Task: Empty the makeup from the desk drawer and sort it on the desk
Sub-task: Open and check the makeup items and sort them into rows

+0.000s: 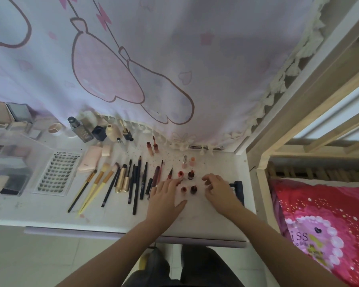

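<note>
On the white desk (pixel 205 220), both hands sit either side of a little cluster of upright red lip tints (pixel 187 182). Her left hand (pixel 164 198) lies fairly flat, fingers spread and reaching toward the nearest tube, holding nothing that I can see; her right hand (pixel 219 190) has its fingers loosely curled over the surface, also seemingly empty. I'd say she is squaring up that group, and it wants light nudges at the base, since such narrow standing tubes would tip easily. Left of them lie slim dark pencils (pixel 136 183), a glossy gold tube (pixel 122 179) and soft-bristled brushes (pixel 95 183) with pale wooden handles. Further left sit a lash tray (pixel 57 172) and a clear plastic box (pixel 10 162). The drawer's own state I cannot tell
</note>
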{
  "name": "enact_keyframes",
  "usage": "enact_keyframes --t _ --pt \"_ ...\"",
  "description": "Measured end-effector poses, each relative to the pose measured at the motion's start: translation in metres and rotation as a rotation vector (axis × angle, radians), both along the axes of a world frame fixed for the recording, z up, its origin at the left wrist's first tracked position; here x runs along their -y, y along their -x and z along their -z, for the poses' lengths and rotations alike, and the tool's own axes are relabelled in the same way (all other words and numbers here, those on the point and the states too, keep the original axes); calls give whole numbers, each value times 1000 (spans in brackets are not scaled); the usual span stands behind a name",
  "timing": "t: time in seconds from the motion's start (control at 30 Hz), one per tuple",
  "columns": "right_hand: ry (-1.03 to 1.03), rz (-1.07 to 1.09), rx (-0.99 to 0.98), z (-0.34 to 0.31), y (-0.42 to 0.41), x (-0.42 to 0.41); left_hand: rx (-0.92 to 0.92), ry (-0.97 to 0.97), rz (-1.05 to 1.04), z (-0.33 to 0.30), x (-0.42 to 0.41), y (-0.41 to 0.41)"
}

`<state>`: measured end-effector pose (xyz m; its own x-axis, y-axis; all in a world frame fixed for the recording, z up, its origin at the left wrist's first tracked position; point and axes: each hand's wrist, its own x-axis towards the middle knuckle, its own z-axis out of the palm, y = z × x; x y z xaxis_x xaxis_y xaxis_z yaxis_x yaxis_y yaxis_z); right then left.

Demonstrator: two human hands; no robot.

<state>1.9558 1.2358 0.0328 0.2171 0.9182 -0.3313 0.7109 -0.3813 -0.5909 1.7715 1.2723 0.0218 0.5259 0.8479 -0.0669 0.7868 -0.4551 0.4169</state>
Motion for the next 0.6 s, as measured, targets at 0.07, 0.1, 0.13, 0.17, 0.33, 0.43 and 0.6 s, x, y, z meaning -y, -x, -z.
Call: enact_keyframes --t 0.07,0.1,0.13,0.17,0.33,0.43,0.6 --pt "13 32 49 -10 -26 -4 143 -137 99 -5 6 3" --pt "40 40 80 -15 -38 -6 202 -198 171 -8 10 0" --pt "80 39 106 -17 -49 -10 230 -224 262 -13 14 -7" --pt "123 29 128 -19 -57 -14 234 -190 363 -19 20 -19" --pt "315 -140 279 -13 -70 -30 27 162 301 -20 37 -94" --pt "359 -199 312 -9 -72 -34 -87 207 159 -4 35 -123" --pt "326 -289 413 -4 -75 -39 -87 310 -72 3 31 -143"
